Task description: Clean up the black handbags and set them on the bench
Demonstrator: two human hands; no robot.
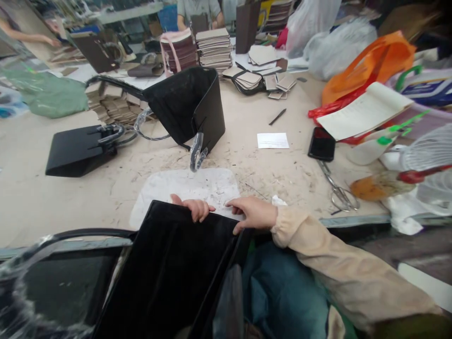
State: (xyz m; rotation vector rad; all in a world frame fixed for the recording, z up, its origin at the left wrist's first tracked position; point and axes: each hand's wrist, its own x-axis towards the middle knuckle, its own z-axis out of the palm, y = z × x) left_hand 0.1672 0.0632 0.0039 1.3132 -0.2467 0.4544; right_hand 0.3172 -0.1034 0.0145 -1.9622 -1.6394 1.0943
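A large black handbag stands tilted at the table's near edge, its dark inside facing me. My left hand reaches up behind its top edge, with the fingers curled over the rim; the palm is hidden. At the right corner of that same rim is my right hand, thumb on the near side and fingers on the far side. Beneath both hands lies a whitish sheet. A plastic-wrapped handle shows at lower left.
Another black handbag stands open ahead, and a smaller black bag lies left. To the right are a phone, scissors, a white card, a pen and an orange bag. Board stacks and people are behind.
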